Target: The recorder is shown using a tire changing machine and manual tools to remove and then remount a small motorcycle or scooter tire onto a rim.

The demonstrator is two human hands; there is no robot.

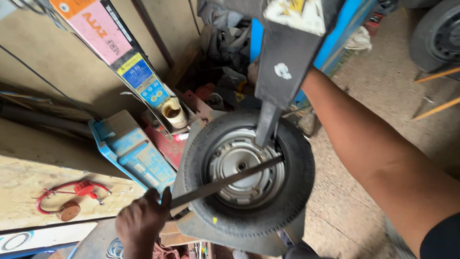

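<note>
A small black tyre (pixel 297 177) on a silver rim (pixel 242 168) lies flat on the turntable of a tyre-changing machine. My left hand (pixel 141 220) grips the near end of a long flat metal lever (pixel 225 181), whose far tip sits at the rim's right edge under the tyre bead. The machine's dark mounting arm (pixel 287 62) comes down from above to the rim's upper edge. My right arm (pixel 364 139) reaches up behind that arm; its hand is hidden there.
A blue machine body (pixel 134 153) and a slanted column with coloured stickers (pixel 120 52) stand at left. A small pot (pixel 173 112) sits near the column. A red hose fitting (pixel 72 196) lies on a wooden board. Another wheel (pixel 436 33) stands top right.
</note>
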